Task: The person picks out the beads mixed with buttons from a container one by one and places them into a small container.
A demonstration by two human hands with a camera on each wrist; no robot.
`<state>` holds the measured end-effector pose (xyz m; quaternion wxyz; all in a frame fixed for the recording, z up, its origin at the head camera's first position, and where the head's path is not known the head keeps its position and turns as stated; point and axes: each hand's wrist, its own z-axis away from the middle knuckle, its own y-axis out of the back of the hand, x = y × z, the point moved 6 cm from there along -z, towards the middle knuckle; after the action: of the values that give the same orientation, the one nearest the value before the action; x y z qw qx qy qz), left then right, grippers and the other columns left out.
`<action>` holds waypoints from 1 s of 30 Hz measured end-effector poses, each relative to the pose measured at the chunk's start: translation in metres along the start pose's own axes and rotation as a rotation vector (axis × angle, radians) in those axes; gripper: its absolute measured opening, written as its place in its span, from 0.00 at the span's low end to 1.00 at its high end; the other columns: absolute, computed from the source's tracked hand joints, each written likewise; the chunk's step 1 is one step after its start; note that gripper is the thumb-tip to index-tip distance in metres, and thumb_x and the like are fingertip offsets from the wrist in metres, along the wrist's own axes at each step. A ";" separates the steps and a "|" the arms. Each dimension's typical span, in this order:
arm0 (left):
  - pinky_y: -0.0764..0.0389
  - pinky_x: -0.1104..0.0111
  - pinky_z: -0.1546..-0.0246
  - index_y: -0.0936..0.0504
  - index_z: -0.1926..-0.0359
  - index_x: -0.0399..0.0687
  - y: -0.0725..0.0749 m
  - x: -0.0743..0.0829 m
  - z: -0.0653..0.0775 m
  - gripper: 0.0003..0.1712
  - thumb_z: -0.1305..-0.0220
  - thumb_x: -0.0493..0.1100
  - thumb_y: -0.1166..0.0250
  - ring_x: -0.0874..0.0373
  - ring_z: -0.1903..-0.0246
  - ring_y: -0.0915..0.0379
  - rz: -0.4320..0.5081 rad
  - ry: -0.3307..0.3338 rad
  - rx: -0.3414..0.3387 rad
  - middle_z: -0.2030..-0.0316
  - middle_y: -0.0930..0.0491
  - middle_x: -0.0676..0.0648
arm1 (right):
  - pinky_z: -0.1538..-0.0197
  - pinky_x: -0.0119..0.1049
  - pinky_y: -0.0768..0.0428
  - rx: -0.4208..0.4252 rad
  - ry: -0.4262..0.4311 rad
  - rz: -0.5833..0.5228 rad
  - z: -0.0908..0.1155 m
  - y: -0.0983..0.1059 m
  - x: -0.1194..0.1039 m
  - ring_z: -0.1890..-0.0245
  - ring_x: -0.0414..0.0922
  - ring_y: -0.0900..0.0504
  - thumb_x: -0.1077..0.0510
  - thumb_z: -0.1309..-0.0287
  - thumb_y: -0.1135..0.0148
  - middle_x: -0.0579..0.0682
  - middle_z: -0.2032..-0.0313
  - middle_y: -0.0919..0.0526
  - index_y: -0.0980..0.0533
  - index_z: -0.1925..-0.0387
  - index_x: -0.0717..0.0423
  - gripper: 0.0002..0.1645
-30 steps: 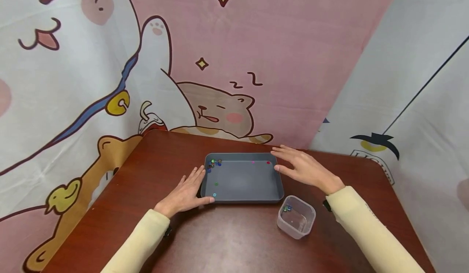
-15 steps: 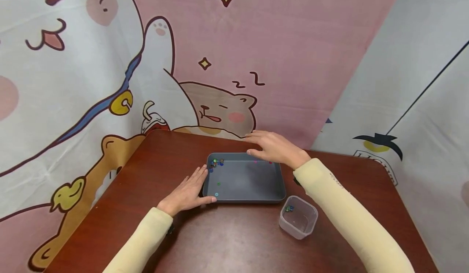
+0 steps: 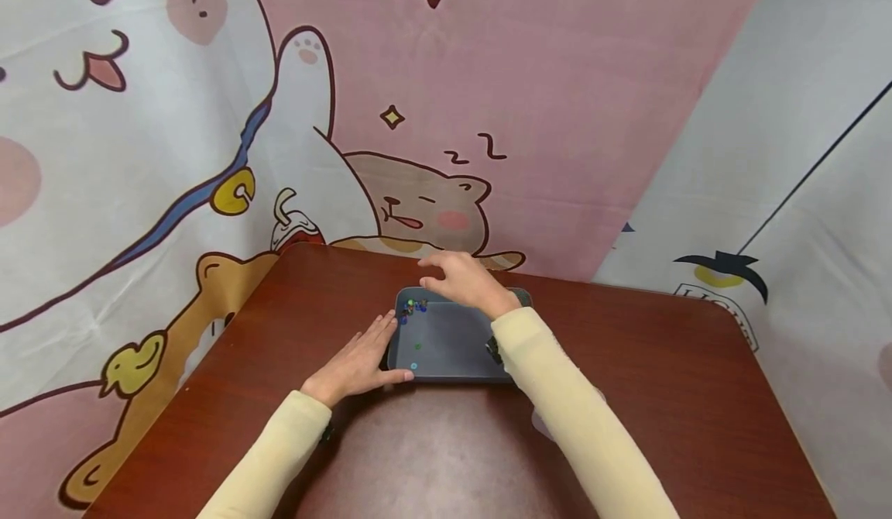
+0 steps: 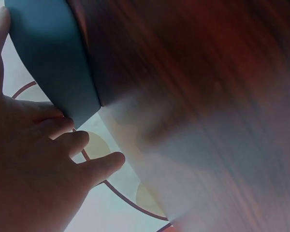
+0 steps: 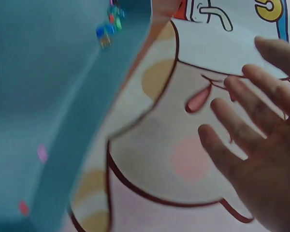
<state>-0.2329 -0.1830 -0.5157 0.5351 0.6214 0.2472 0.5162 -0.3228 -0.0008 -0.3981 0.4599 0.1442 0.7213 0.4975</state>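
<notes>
A grey rectangular tray [image 3: 453,341] lies on the table, with several small colourful bead-like pieces [image 3: 411,307] clustered in its far left corner. Nearer the front left are a green piece [image 3: 418,346] and a light blue ring-shaped piece [image 3: 414,366]. My left hand [image 3: 351,364] rests along the tray's left side, fingers extended, thumb at the near corner. My right hand [image 3: 463,279] hovers over the far edge, fingers loosely spread and holding nothing. The right wrist view also shows a pink piece [image 5: 42,153] and a red piece [image 5: 23,208] in the tray, which the right arm covers in the head view.
A clear plastic container [image 3: 541,424] stands right of the tray's near corner, mostly hidden under the right sleeve [image 3: 578,418]. The brown wooden table [image 3: 432,449] runs back to a cartoon-printed cloth [image 3: 557,116] hanging behind it.
My right hand has swept left from the tray's right side to above its far edge, its sleeve now covering much of the container. The left hand has stayed at the tray's left side.
</notes>
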 end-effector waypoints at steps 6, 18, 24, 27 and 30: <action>0.44 0.41 0.26 0.47 0.19 0.37 0.000 -0.002 -0.002 0.62 0.37 0.74 0.35 0.45 0.20 0.59 0.001 -0.016 0.013 0.18 0.56 0.43 | 0.34 0.49 0.24 0.055 -0.090 -0.065 -0.001 -0.032 0.004 0.35 0.51 0.22 0.51 0.28 0.35 0.50 0.37 0.19 0.22 0.34 0.53 0.25; 0.43 0.40 0.27 0.46 0.19 0.37 0.000 -0.003 -0.001 0.62 0.37 0.72 0.34 0.46 0.20 0.57 0.023 -0.031 0.026 0.18 0.55 0.43 | 0.42 0.46 0.18 -0.019 -0.026 0.056 -0.012 -0.075 0.007 0.44 0.48 0.17 0.54 0.30 0.33 0.49 0.43 0.16 0.17 0.42 0.53 0.18; 0.42 0.41 0.26 0.47 0.19 0.38 -0.001 -0.003 -0.001 0.62 0.37 0.73 0.34 0.48 0.19 0.58 0.019 -0.022 0.018 0.18 0.56 0.45 | 0.40 0.43 0.19 -0.105 0.060 0.164 -0.020 -0.081 0.012 0.44 0.46 0.17 0.55 0.31 0.31 0.48 0.45 0.15 0.15 0.43 0.53 0.17; 0.43 0.42 0.26 0.47 0.19 0.38 -0.001 -0.003 -0.001 0.63 0.38 0.74 0.34 0.48 0.19 0.58 0.023 -0.020 0.018 0.18 0.56 0.45 | 0.40 0.42 0.19 -0.149 0.083 0.190 -0.024 -0.087 0.014 0.44 0.45 0.17 0.53 0.32 0.31 0.47 0.46 0.14 0.15 0.43 0.51 0.18; 0.43 0.42 0.26 0.47 0.19 0.38 0.000 -0.003 -0.001 0.64 0.38 0.75 0.35 0.47 0.20 0.58 0.029 -0.021 0.018 0.18 0.56 0.44 | 0.40 0.41 0.20 -0.186 0.087 0.203 -0.027 -0.094 0.016 0.44 0.44 0.17 0.52 0.33 0.30 0.46 0.46 0.14 0.15 0.43 0.50 0.19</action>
<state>-0.2347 -0.1854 -0.5173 0.5243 0.6353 0.2371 0.5151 -0.3296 -0.0496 -0.4838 0.3868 0.1516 0.6731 0.6119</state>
